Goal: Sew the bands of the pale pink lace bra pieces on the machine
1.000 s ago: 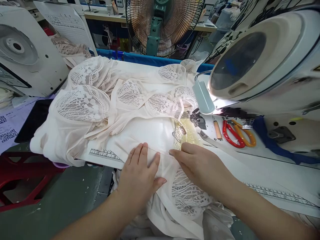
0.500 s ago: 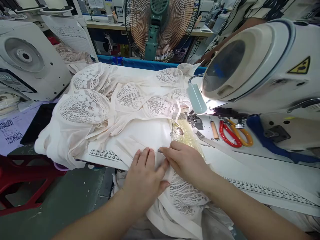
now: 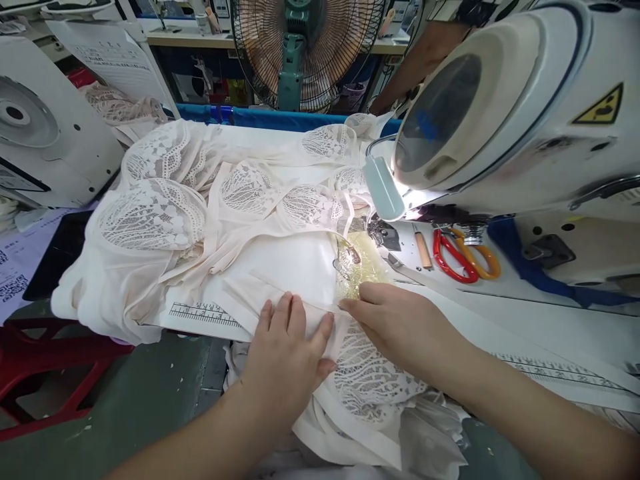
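The garment (image 3: 370, 380) hangs over the desk's (image 3: 300, 260) near side. Its far edge (image 3: 314, 313) slants from the left hand (image 3: 290, 360), fingers spread flat on it, to the right hand (image 3: 395, 320), nearer the lace, fingers together, pinching what cannot be told.

A yellow triangular warning sign (image 3: 601, 107) with a black pictogram is borne by the sewing machine (image 3: 530, 143) at right. QR codes (image 3: 14, 288) are printed on the pale purple sheet (image 3: 33, 243) at left. Ruler scales (image 3: 205, 313) are marked on the worktop (image 3: 300, 260); their numerals and the white sheet's (image 3: 107, 57) writing cannot be read.
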`<move>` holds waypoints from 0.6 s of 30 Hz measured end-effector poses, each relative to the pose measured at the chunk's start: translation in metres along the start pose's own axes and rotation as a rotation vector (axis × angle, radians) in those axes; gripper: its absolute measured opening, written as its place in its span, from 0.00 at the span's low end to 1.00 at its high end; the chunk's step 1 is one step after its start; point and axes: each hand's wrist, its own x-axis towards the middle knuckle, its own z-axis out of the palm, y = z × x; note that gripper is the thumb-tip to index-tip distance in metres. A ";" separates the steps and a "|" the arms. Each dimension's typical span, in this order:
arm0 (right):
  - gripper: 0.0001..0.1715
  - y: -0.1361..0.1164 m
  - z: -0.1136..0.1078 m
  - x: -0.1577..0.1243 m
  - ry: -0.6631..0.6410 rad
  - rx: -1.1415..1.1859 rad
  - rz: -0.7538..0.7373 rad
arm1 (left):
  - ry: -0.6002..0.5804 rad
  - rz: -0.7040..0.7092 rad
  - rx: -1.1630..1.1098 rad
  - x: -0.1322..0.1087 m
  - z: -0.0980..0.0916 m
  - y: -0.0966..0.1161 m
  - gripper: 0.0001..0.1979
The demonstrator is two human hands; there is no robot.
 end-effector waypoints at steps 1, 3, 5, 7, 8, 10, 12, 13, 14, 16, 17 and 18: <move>0.14 -0.001 0.001 0.001 0.025 0.023 -0.002 | 0.000 -0.001 0.002 0.000 0.000 0.000 0.28; 0.15 -0.004 0.006 0.006 0.076 0.063 -0.025 | 0.003 0.003 0.011 -0.001 0.000 0.001 0.28; 0.17 -0.007 0.011 0.011 0.111 0.092 -0.052 | 0.006 0.013 0.023 -0.001 0.001 0.001 0.28; 0.17 -0.010 0.015 0.016 0.127 0.114 -0.059 | 0.010 0.021 0.035 -0.002 0.002 0.001 0.28; 0.17 -0.011 0.016 0.018 0.127 0.120 -0.058 | 0.012 0.024 0.039 -0.002 0.002 0.001 0.29; 0.16 -0.011 0.017 0.019 0.117 0.113 -0.057 | 0.019 0.027 0.043 -0.001 0.003 0.000 0.29; 0.15 -0.008 0.016 0.017 0.092 0.089 -0.060 | 0.033 0.024 0.043 -0.001 0.003 0.000 0.30; 0.15 -0.006 0.015 0.014 0.076 0.074 -0.060 | 0.038 0.021 0.041 0.000 0.003 -0.001 0.30; 0.14 -0.003 0.014 0.010 0.058 0.061 -0.057 | 0.042 0.019 0.039 0.000 0.003 -0.001 0.29; 0.13 0.002 0.010 0.001 0.031 0.039 -0.040 | 0.049 0.018 0.035 0.000 0.003 -0.001 0.28; 0.13 0.004 0.007 -0.003 0.020 0.025 -0.024 | 0.052 0.019 0.034 0.000 0.003 -0.001 0.28; 0.12 0.005 0.004 -0.008 0.011 0.012 -0.004 | 0.057 0.020 0.034 0.000 0.003 -0.001 0.28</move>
